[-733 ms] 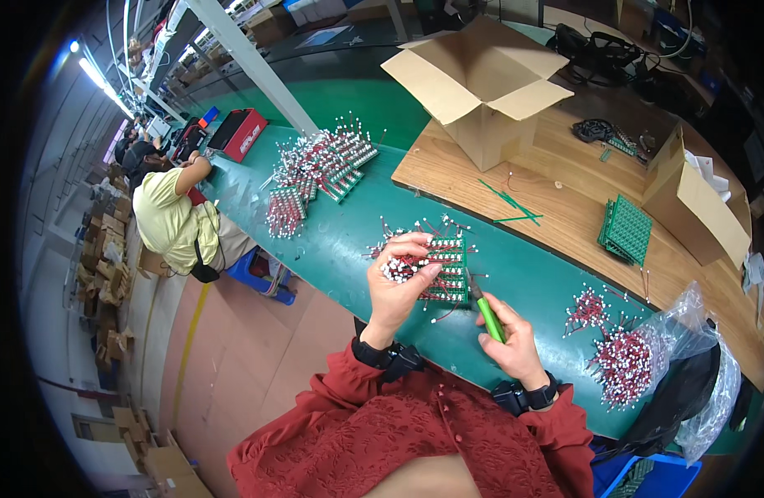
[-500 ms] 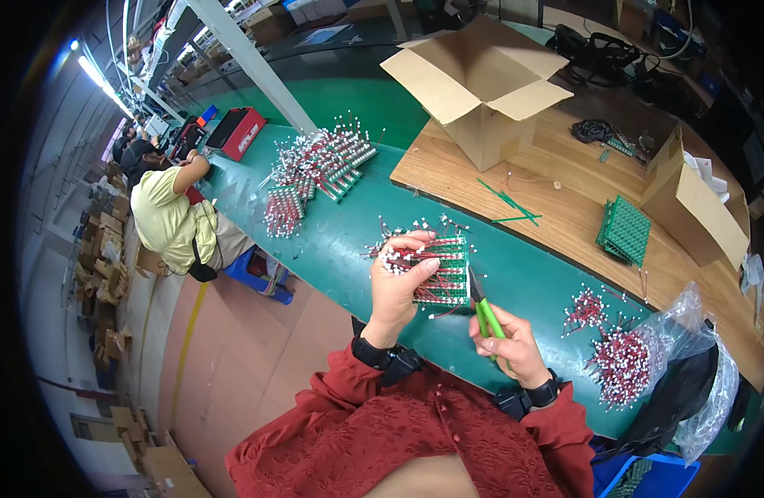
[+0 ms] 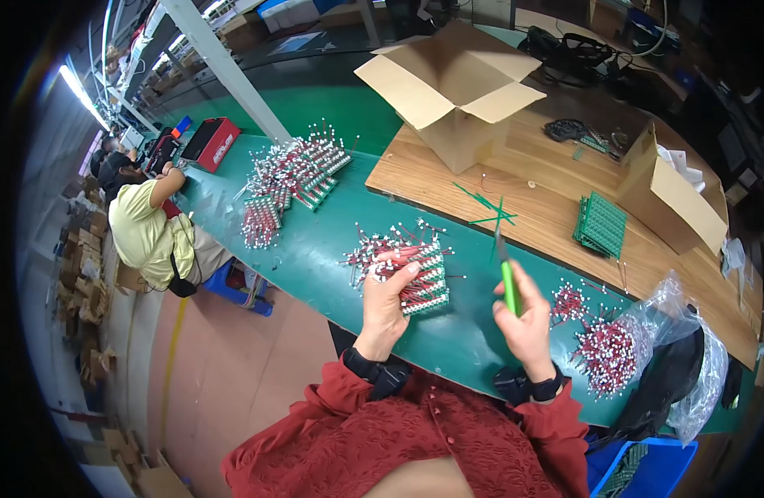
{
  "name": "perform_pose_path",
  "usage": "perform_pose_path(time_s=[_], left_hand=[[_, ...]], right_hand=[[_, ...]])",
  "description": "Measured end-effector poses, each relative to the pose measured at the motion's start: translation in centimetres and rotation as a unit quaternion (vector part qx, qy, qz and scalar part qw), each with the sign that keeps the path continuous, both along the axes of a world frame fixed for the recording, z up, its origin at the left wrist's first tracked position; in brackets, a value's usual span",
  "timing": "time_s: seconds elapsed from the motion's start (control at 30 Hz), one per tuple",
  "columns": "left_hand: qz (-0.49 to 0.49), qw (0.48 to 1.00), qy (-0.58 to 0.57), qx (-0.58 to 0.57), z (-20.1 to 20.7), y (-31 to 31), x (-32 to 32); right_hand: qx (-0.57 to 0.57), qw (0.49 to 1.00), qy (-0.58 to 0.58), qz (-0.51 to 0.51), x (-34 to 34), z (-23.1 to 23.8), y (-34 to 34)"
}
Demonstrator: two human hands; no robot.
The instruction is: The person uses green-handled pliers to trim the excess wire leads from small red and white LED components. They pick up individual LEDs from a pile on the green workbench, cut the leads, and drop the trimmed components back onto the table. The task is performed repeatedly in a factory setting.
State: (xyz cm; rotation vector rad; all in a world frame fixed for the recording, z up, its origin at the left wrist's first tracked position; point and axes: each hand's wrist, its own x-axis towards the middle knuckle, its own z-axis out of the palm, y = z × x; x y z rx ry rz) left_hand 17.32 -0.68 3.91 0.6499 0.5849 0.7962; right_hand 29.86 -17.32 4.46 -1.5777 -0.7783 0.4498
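My left hand point(image 3: 387, 303) grips a green circuit board panel point(image 3: 428, 286) with many thin red wires and white connector ends, held over the green bench. My right hand point(image 3: 525, 319) is closed around green-handled cutters point(image 3: 510, 286), jaws pointing away from me, to the right of the panel and apart from it. By the jaws is a thin green strip point(image 3: 500, 217), in line with other green strips point(image 3: 473, 197) lying on the wooden board. Whether the jaws grip that strip I cannot tell. More wired panels point(image 3: 303, 170) are piled at the far left.
Loose red wires with white ends point(image 3: 608, 353) lie at the right beside clear plastic bags point(image 3: 689, 365). Stacked bare green panels point(image 3: 600, 224) and an open carton point(image 3: 457, 104) stand on the wooden board point(image 3: 556, 224). A co-worker in yellow point(image 3: 154, 232) sits at the far left.
My right hand and the cutters have moved away from the panel, forward and right. A further green strip now shows near the jaws. The panel in my left hand has tilted, and the view has shifted.
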Motion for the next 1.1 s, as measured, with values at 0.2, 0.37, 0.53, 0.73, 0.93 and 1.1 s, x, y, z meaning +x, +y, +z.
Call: perform_pose_path(time_s=[0.2, 0.37, 0.53, 0.73, 0.93, 1.1], left_hand=[[-0.003, 1.000, -0.015, 0.027, 0.4, 0.1, 0.5], [-0.003, 0.998, -0.054, 0.026, 1.9, 0.4, -0.1], [0.079, 0.977, -0.189, 0.061, 2.3, -0.3, 1.0], [0.068, 0.957, -0.168, 0.228, 2.0, -4.2, 2.1], [0.073, 0.790, 0.028, 0.608, -0.8, -4.6, -0.9], [0.101, 0.701, 0.090, 0.700, -0.5, -1.4, -4.2]], right_hand=[[-0.318, 0.852, -0.393, -0.133, 3.6, 2.6, 2.1], [-0.213, 0.906, -0.323, -0.169, 3.3, 1.9, 1.2], [0.159, 0.924, 0.344, 0.045, -1.0, 2.2, 1.8], [0.267, 0.876, 0.399, 0.050, -4.7, 1.9, 4.9], [0.260, 0.876, 0.406, 0.027, -2.4, 2.7, 5.3], [0.245, 0.859, 0.435, 0.112, -0.1, 1.0, 2.8]])
